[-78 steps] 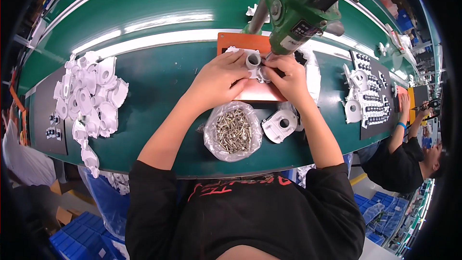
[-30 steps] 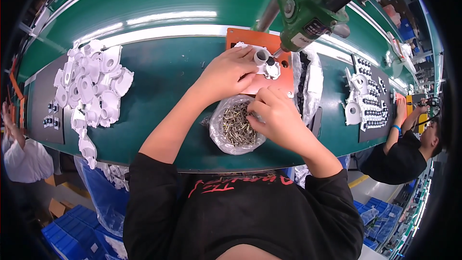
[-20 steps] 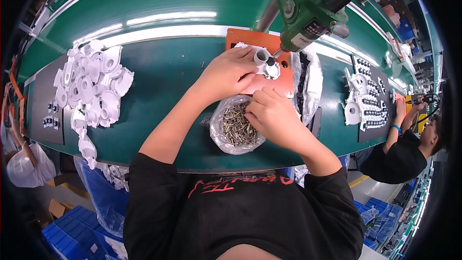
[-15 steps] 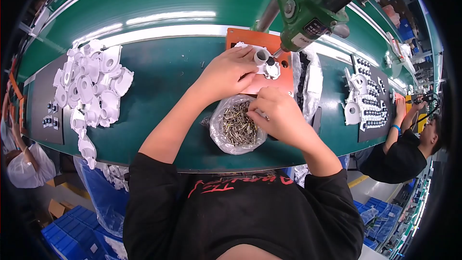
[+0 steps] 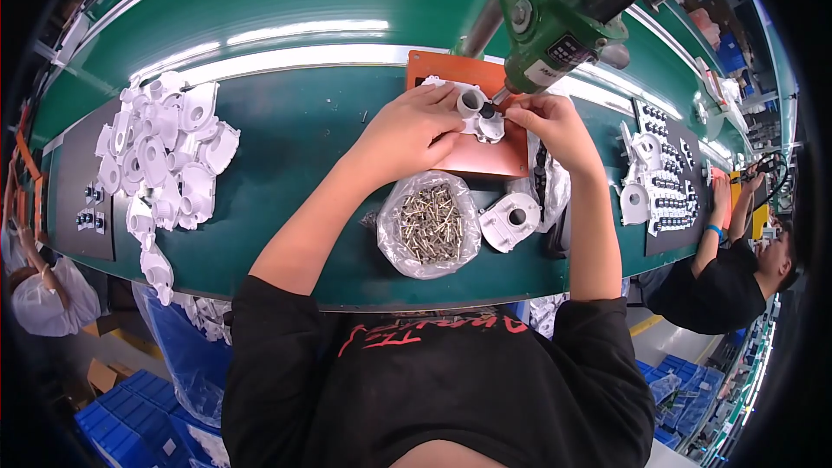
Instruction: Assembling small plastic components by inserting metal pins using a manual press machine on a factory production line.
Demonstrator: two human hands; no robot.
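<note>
A white plastic housing (image 5: 469, 104) with a round tube and a black insert lies on an orange fixture plate (image 5: 490, 159). My left hand (image 5: 422, 128) holds the housing down from its left side, fingers over its edge. At its right side, just under the tip of the green machine head (image 5: 548, 56), my right hand (image 5: 555, 126) pinches thumb and fingers together; whatever is between them is too small to make out. A clear plastic bag of metal screws (image 5: 432, 224) sits open in front of the plate. Beside it lies another white housing (image 5: 510, 222).
White housings (image 5: 169, 152) form a heap at the left. On a dark board at the right are rows of black parts (image 5: 672, 186) and white housings (image 5: 635, 204). A clear bag (image 5: 555, 195) lies right of the plate. A co-worker (image 5: 737, 269) is at the far right.
My right hand has moved up and away from the screw bag to the right side of the housing. The white housing beside the bag has come into sight. My left hand has stayed put.
</note>
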